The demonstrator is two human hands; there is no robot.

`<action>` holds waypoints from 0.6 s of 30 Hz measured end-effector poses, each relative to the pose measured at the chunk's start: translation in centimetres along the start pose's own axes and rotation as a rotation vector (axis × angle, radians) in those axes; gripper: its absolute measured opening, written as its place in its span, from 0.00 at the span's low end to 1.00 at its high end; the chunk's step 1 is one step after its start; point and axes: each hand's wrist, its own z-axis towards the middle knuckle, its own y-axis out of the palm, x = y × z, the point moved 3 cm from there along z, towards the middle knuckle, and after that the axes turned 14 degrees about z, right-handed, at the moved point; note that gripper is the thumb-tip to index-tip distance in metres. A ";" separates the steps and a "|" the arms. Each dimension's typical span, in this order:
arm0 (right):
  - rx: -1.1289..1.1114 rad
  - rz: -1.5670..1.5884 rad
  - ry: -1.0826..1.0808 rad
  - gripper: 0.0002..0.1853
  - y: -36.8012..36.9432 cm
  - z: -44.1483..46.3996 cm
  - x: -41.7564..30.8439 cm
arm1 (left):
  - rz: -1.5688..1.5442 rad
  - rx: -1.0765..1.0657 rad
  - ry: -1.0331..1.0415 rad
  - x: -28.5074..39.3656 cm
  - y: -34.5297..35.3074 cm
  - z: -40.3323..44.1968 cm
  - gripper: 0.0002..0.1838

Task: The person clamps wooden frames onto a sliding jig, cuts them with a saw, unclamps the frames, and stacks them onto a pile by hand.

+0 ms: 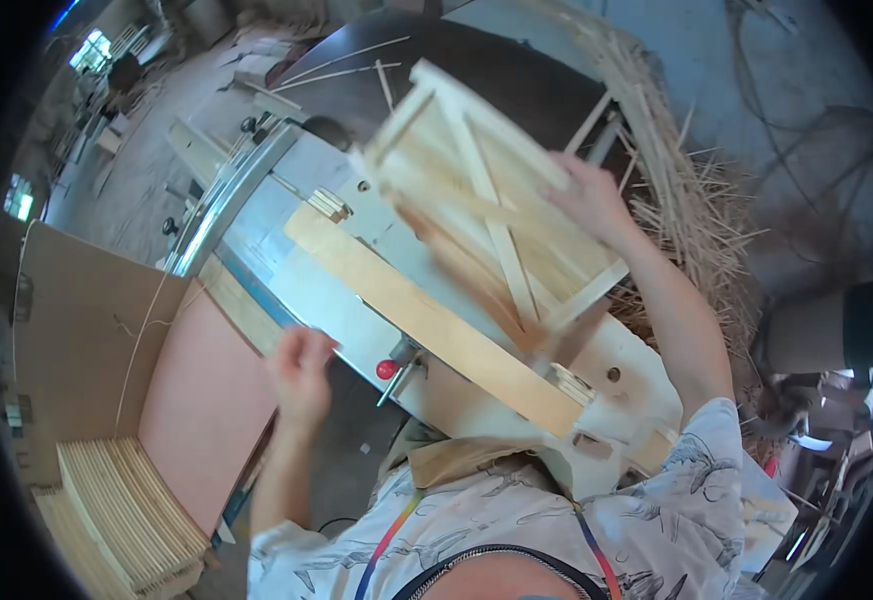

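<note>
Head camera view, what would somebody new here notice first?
Probably the pale wooden panel with slanting braces, tilted above the machine table in the right hand. Next, likely the small red knob at the table's near edge, just right of the left hand. Then the tangled heap of thin wood strips beyond the right forearm.

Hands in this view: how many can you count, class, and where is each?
2: the right hand at the edge of the wooden frame, the left hand to the left of the red knob.
</note>
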 end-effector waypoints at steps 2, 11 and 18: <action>-0.264 0.029 0.093 0.31 3.8 -0.6 4.4 | -0.018 -0.093 -0.035 0.6 2.3 -3.6 0.10; -0.442 -0.003 0.286 0.27 8.8 -4.6 13.0 | 0.443 -0.157 0.287 4.6 4.7 -3.6 0.11; -0.527 0.073 0.356 0.23 7.9 -6.2 14.7 | 0.465 -0.279 0.037 5.2 1.7 -6.0 0.09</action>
